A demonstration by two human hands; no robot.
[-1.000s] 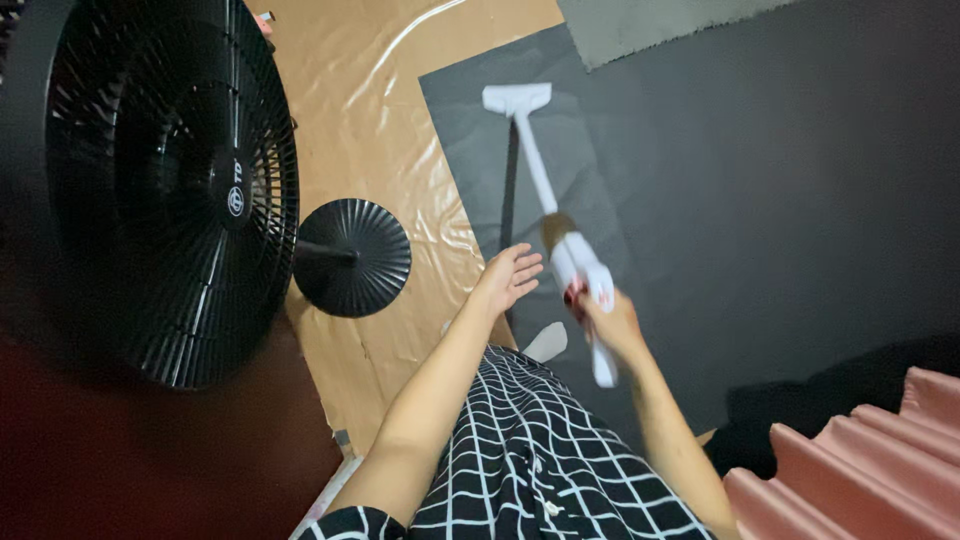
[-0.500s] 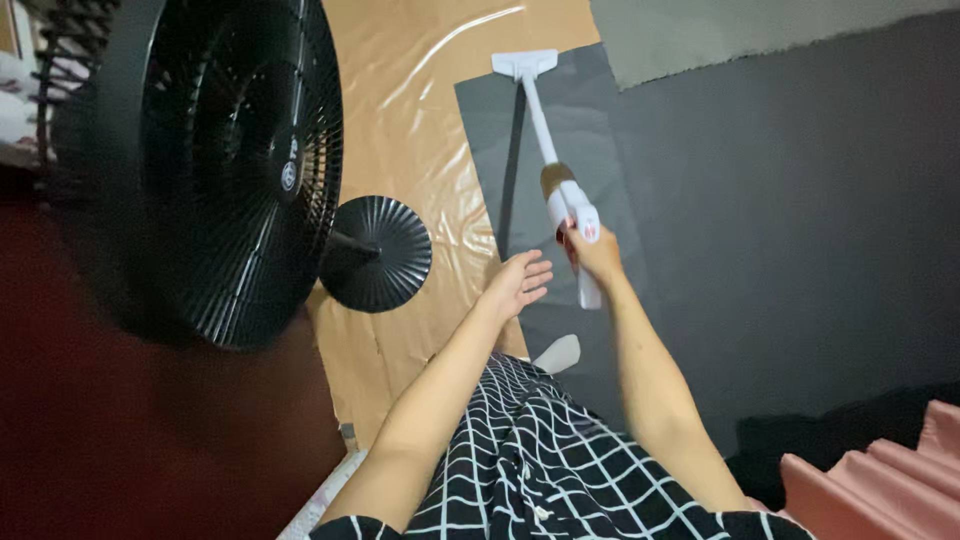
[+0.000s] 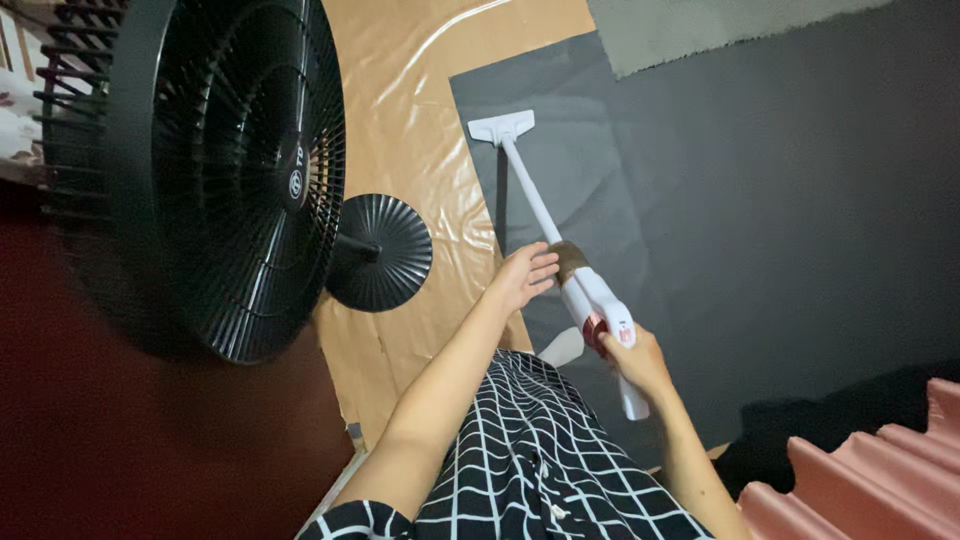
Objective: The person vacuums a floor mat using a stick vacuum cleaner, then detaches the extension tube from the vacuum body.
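A white stick vacuum cleaner (image 3: 560, 250) with a red part on its body reaches out over a dark grey mat (image 3: 600, 180), its flat head (image 3: 502, 127) resting on the mat. My right hand (image 3: 632, 358) grips the vacuum's handle. My left hand (image 3: 522, 277) hovers beside the vacuum's body near its brown dust cup, fingers spread and slightly curled, holding nothing. Below my arms I see black clothing with a white grid pattern (image 3: 530, 460).
A large black pedestal fan (image 3: 220, 180) with a round base (image 3: 380, 252) stands close on the left, on tan plastic-covered flooring (image 3: 420, 90). A reddish ribbed cushion (image 3: 860, 470) lies at the lower right. A lighter grey mat (image 3: 700, 25) lies at the top.
The view has shifted, so the fan looms larger at left. My left hand has moved up alongside the vacuum's body, and my right hand has slid the vacuum slightly.
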